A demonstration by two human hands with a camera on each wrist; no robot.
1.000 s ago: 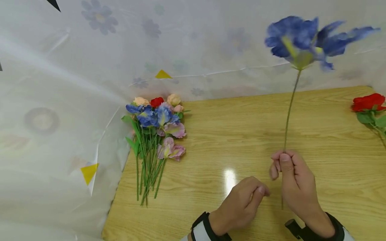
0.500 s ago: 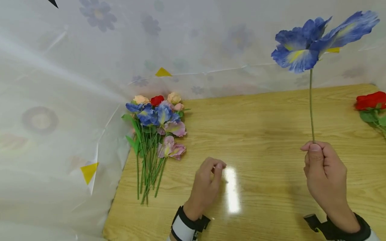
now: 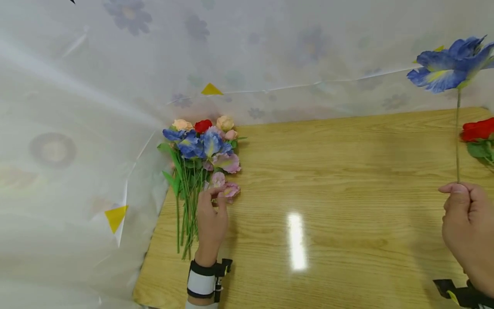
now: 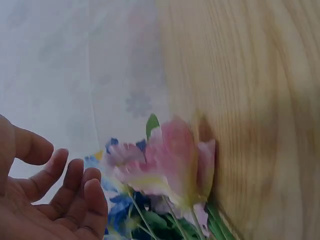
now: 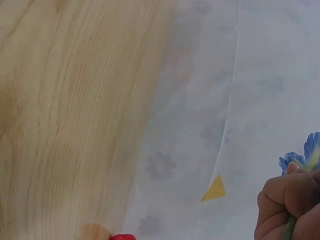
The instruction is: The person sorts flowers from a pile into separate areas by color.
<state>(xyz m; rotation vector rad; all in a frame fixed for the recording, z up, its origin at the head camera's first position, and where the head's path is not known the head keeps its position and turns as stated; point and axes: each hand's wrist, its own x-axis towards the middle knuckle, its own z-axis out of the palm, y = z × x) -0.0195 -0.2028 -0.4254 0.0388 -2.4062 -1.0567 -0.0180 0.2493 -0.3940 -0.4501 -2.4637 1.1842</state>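
Note:
My right hand (image 3: 470,227) pinches the thin stem of a blue artificial iris (image 3: 449,66) between thumb and fingers. The flower stands upright above the table at the far right of the head view. In the right wrist view, that hand (image 5: 287,205) shows at the lower right with blue petals behind it. At the left, my left hand (image 3: 212,219) is over the pile of artificial flowers, its fingertips overlapping a pink iris (image 3: 231,189). The left wrist view shows those fingers loosely bent with nothing between them, beside pink petals (image 4: 170,165).
Several blue irises (image 3: 191,146), a red rose (image 3: 203,125), peach blooms (image 3: 225,123) and long green stems lie bunched at the table's left edge. Another red rose (image 3: 478,130) lies at the right. White patterned sheeting (image 3: 270,43) rises behind and left of the wooden table (image 3: 339,180).
My left hand has moved left from the table's middle to the flower pile. My right hand has carried the blue iris farther right, towards the red rose.

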